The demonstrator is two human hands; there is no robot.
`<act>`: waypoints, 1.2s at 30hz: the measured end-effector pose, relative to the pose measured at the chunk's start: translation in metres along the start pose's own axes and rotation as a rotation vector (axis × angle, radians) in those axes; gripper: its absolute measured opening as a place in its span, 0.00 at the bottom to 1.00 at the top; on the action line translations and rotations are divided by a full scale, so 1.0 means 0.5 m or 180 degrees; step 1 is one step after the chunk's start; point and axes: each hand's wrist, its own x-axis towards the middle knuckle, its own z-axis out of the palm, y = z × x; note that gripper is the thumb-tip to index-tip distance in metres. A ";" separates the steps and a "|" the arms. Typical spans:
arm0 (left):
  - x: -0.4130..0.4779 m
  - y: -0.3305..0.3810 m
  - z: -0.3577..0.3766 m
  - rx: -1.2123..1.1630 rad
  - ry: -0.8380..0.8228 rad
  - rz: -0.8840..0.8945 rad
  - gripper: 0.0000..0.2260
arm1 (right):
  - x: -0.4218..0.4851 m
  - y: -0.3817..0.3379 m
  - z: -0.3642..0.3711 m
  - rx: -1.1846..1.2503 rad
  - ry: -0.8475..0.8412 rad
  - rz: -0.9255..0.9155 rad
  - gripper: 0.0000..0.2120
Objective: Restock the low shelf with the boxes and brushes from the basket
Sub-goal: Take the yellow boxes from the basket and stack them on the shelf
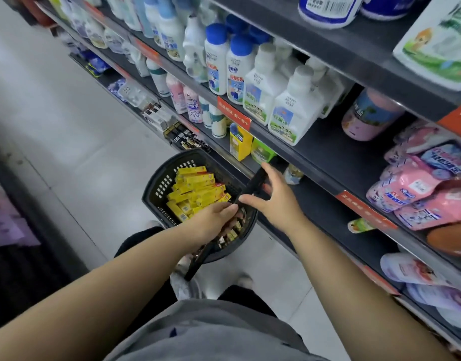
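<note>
One dark basket (156, 190) sits on the floor (67, 152) beside the low shelf (323, 212). It holds roughly a dozen yellow boxes (198, 188) lying flat, long axes slanting toward the shelf. The right hand (275, 196) grips the raised handle (252, 184); the left hand (215, 217) dips into the basket's near end, its grasp hidden.

Fig.: retail shop aisle, household-cleaning sect. Dark metal shelving (325, 149) runs in several tiers along the right, w/ orange price strips (233, 113) clipped to the front edges. Stock is faced up in rows of identical units, e.g. blue-capped bottles (216, 58), white labelled bottles (289, 110) and pink refill pouches (417, 188). A top-tier pack (328, 9) shows a barcode. The lowest tier carries small dark carded packs (183, 136), too blurred to identify. A pale tiled floor (67, 126) forms the aisle. A 2nd fixture (5, 217) w/ purple goods, blurred, stands opp. at left. A dark plastic shopping basket (156, 183) beside the shelving holds many identical yellow boxes (198, 188).
</note>
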 end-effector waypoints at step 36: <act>0.648 -0.509 -0.701 0.2558 0.0688 0.0233 0.18 | 0.463 0.445 0.622 -0.0349 0.0844 0.2292 0.20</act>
